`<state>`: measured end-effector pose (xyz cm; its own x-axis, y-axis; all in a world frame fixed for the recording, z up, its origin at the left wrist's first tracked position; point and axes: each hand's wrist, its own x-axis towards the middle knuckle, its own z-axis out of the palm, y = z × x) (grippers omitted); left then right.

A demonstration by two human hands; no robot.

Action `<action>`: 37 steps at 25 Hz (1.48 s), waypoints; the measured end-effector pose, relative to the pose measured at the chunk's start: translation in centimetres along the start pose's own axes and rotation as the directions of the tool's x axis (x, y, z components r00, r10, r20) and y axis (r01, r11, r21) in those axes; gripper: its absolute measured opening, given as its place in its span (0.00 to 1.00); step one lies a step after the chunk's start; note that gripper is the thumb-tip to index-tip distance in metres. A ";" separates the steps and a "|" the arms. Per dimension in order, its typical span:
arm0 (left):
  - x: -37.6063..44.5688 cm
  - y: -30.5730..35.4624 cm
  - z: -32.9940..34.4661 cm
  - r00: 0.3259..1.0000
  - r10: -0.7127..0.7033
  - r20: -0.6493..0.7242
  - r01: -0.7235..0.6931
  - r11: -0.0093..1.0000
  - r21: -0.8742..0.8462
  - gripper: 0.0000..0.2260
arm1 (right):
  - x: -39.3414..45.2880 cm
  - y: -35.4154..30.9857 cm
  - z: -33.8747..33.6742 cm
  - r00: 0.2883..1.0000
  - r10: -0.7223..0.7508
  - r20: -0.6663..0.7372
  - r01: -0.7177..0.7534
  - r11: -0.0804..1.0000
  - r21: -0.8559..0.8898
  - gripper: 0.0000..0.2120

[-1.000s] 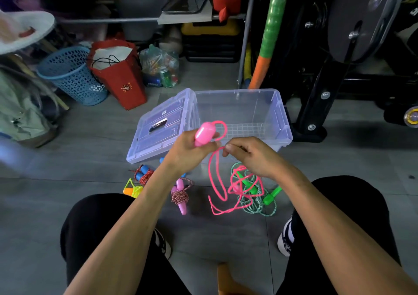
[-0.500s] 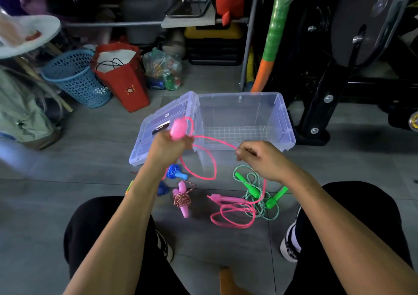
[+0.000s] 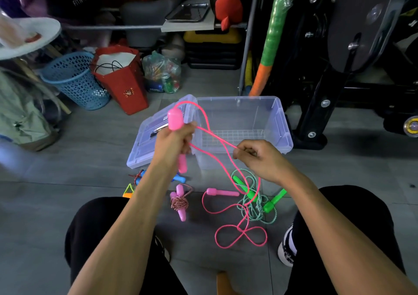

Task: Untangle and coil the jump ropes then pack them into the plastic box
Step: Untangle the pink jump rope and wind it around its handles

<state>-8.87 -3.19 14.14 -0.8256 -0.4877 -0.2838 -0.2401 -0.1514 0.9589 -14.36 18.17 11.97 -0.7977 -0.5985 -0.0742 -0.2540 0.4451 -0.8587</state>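
My left hand [image 3: 174,142] is clenched around a pink handle [image 3: 175,119], held upright over the box lid [image 3: 158,132]. My right hand [image 3: 260,156] pinches the pink rope [image 3: 217,140] between thumb and forefinger, in front of the open box [image 3: 280,123]. From the pinch the rope drops to the floor [image 3: 67,170], crosses the green rope [image 3: 257,204] and ends in loose loops by its other handle [image 3: 220,192]. A wound pink rope [image 3: 179,201] lies near my left forearm; a blue one [image 3: 178,178] behind it is mostly hidden, perhaps coiled too.

Grey tile floor [image 3: 67,204], blue basket [image 3: 77,80], cluttered shelf [image 3: 187,24] bkgd.
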 end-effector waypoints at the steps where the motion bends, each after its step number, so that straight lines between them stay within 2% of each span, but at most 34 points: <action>1: 0.7 -0.1 -0.6 0.999 0.002 -0.043 0.002 0.995 0.097 0.08 | -0.1 0.1 -0.2 1.000 0.009 -0.021 -0.009 1.000 -0.001 0.10; 3: 0.8 -0.6 -1.1 0.999 0.053 0.009 -0.051 0.880 0.472 0.13 | -0.1 0.2 -0.6 0.999 -0.022 -0.050 0.021 1.000 -0.021 0.11; 4: 0.6 -0.9 -0.9 0.994 0.069 0.084 -0.104 0.820 0.562 0.14 | -0.1 0.2 -0.6 0.998 -0.048 -0.047 0.047 0.998 -0.032 0.10; 6: -0.8 -0.8 0.6 0.962 0.044 0.270 -0.182 0.839 0.512 0.09 | -0.1 0.0 -0.4 0.996 -0.084 -0.009 0.083 0.995 -0.055 0.08; 8: -2.1 -0.4 2.1 0.913 -0.029 0.408 -0.178 0.871 0.459 0.06 | -0.1 -0.2 0.1 0.996 -0.085 0.030 0.086 0.995 -0.048 0.08; 9: -2.2 -0.4 2.5 0.918 -0.038 0.395 -0.148 0.891 0.428 0.08 | -0.1 -0.4 0.2 0.996 -0.074 0.040 0.075 0.997 -0.030 0.08; 10: -2.0 -0.4 2.4 0.948 -0.023 0.318 -0.098 0.928 0.359 0.10 | -0.2 -0.5 0.3 0.998 -0.055 0.041 0.055 0.998 -0.008 0.08; 13: -0.1 0.2 0.2 0.999 0.040 0.017 -0.041 0.996 0.074 0.12 | -0.2 -0.5 -0.3 0.999 0.028 0.014 -0.029 0.999 0.035 0.08; 14: 0.5 0.1 -0.6 0.997 0.064 -0.034 -0.060 0.992 0.109 0.12 | -0.2 -0.3 -0.6 0.999 0.043 -0.003 -0.043 0.999 0.025 0.08; 15: 0.9 -0.1 -1.3 0.994 0.100 -0.049 -0.086 0.971 0.225 0.13 | -0.2 -0.3 -0.8 0.999 0.036 -0.020 -0.035 0.999 0.003 0.09; 17: 0.6 -0.7 -1.0 0.988 0.147 0.039 -0.148 0.864 0.481 0.14 | -0.2 -0.2 -0.9 0.999 -0.025 -0.033 0.024 0.999 -0.033 0.09; 18: 0.1 -1.0 -0.5 0.984 0.124 0.131 -0.175 0.835 0.521 0.14 | -0.2 -0.2 -0.7 0.998 -0.055 -0.019 0.054 0.998 -0.041 0.09; 20: -1.5 -1.0 1.0 0.944 0.018 0.329 -0.182 0.861 0.476 0.13 | -0.2 -0.4 0.0 0.995 -0.088 0.035 0.089 0.996 -0.030 0.09; 21: -2.1 -0.9 1.6 0.917 -0.022 0.399 -0.180 0.869 0.461 0.12 | -0.1 -0.5 0.3 0.994 -0.098 0.056 0.099 0.995 -0.016 0.09; 22: -2.4 -0.6 2.0 0.911 -0.035 0.411 -0.170 0.875 0.453 0.12 | -0.1 -0.5 0.6 0.993 -0.098 0.064 0.098 0.995 0.005 0.10; 23: -2.3 -0.4 2.1 0.933 -0.029 0.358 -0.135 0.895 0.424 0.12 | -0.1 -0.6 0.7 0.994 -0.086 0.064 0.085 0.996 0.031 0.10; 25: -1.4 0.4 1.0 0.991 0.013 0.131 -0.045 0.967 0.249 0.12 | 0.0 -0.7 0.3 0.999 -0.025 0.037 0.023 0.997 0.073 0.08; 27: -0.3 1.0 -0.7 0.998 0.028 -0.048 -0.024 0.997 0.074 0.11 | 0.0 -0.7 -0.3 0.999 0.044 -0.008 -0.044 0.997 0.070 0.07; 28: 0.2 0.8 -1.4 0.996 0.036 -0.083 -0.025 0.992 0.128 0.11 | -0.1 -0.6 -0.6 0.998 0.053 -0.034 -0.051 0.997 0.058 0.07; 29: 0.2 0.7 -1.6 0.995 0.055 -0.077 -0.034 0.966 0.257 0.11 | -0.2 -0.7 -0.8 0.997 0.039 -0.060 -0.036 0.998 0.051 0.08; 31: -0.4 0.1 -0.9 0.996 0.079 0.050 -0.094 0.888 0.450 0.12 | -0.2 -0.8 -0.9 0.997 -0.014 -0.080 0.019 0.998 0.053 0.09; 33: -1.7 -0.1 0.6 0.964 0.017 0.264 -0.140 0.881 0.453 0.11 | -0.2 -1.0 -0.3 0.997 -0.071 -0.023 0.072 0.997 0.031 0.08; 35: -2.9 0.1 2.0 0.897 -0.075 0.436 -0.143 0.884 0.446 0.10 | -0.1 -1.0 0.5 0.993 -0.098 0.061 0.099 0.995 -0.010 0.09; 36: -3.1 0.1 2.4 0.891 -0.094 0.445 -0.134 0.881 0.454 0.11 | -0.1 -0.9 0.8 0.992 -0.086 0.089 0.088 0.996 -0.019 0.09; 37: -3.0 0.1 2.6 0.918 -0.090 0.387 -0.106 0.883 0.457 0.12 | -0.1 -0.8 0.9 0.994 -0.062 0.095 0.064 0.998 -0.017 0.09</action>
<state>-7.77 0.44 15.10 -0.9337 -0.1014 -0.3433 -0.3575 0.3112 0.8805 -13.63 17.27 12.22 -0.7251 -0.6852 -0.0686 -0.3138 0.4175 -0.8528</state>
